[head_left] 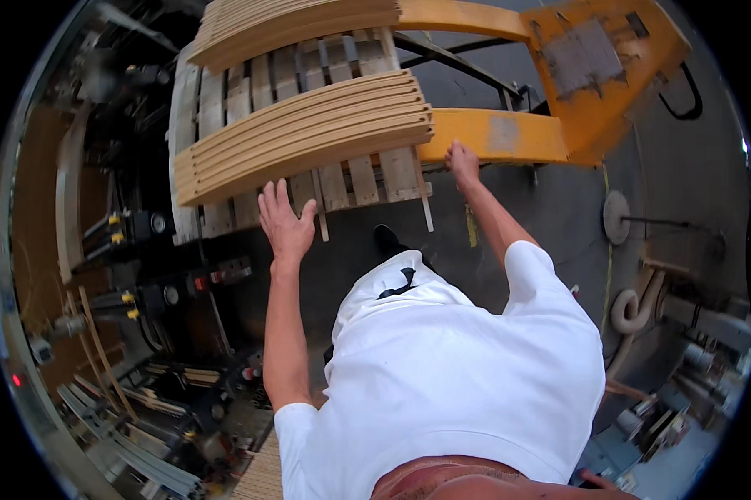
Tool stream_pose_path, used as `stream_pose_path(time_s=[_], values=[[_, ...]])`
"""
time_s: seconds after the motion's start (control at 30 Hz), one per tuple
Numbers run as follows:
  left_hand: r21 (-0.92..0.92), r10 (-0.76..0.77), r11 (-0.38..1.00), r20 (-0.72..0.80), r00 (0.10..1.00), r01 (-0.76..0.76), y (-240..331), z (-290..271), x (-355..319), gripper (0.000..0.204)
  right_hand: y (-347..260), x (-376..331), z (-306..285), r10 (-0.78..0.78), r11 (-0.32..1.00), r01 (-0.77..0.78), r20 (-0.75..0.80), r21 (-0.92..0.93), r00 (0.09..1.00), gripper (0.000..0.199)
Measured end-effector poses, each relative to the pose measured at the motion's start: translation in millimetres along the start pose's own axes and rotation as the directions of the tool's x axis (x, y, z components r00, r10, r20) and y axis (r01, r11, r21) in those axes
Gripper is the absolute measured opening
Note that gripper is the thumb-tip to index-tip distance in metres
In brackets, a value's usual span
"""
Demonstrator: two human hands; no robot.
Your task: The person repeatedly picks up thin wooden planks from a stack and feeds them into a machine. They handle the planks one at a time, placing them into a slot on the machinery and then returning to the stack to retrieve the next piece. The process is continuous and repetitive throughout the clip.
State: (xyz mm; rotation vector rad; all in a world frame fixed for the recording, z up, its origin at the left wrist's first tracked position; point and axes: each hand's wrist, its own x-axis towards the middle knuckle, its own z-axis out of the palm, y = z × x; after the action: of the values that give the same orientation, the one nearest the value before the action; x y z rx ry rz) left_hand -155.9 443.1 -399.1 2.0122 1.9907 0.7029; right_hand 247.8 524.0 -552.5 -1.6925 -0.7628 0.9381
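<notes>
A stack of long light-brown wooden boards (309, 133) with notched ends lies across a slatted wooden pallet (364, 179). My left hand (287, 223) is open beside the stack's near edge, its fingers spread and pointing at the boards; whether the fingertips touch the wood I cannot tell. Just off the stack's right end is my right hand (463, 164), its fingers curled into a loose fist with nothing visible in it. It is close to the near yellow fork (496, 135) of a lift truck. Farther back on the pallet lies a second stack of similar boards (292, 29).
The lift truck's yellow body (596, 71) stands at the far right. Dark machinery with rollers and knobs (171, 296) fills the left side. A round metal base (616, 217) with a rod and a bent hose (638, 308) are on the right. More boards (263, 471) show at the bottom.
</notes>
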Motion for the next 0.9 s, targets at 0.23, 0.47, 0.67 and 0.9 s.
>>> stream_pose_path(time_s=[0.23,0.47,0.67,0.9], values=[[0.218,0.082,0.970,0.125,0.989,-0.108,38.3,40.7,101.6,0.087,-20.3,71.3,32.6,0.302,0.817,-0.451,0.399,0.360,0.866,0.043],[0.278,0.064,0.953,0.200,0.978,-0.119,34.5,71.6,106.5,0.092,-16.5,72.2,54.1,0.308,0.823,-0.434,0.355,0.367,0.883,0.054],[0.277,0.100,0.949,0.179,0.979,-0.148,32.9,79.6,97.2,0.092,-1.7,66.5,53.3,0.404,0.848,-0.439,0.173,0.296,0.898,0.048],[0.252,0.149,0.950,0.149,0.978,-0.183,37.7,78.3,78.0,0.090,7.0,35.5,35.9,0.428,0.807,-0.462,0.175,0.369,0.887,0.054]])
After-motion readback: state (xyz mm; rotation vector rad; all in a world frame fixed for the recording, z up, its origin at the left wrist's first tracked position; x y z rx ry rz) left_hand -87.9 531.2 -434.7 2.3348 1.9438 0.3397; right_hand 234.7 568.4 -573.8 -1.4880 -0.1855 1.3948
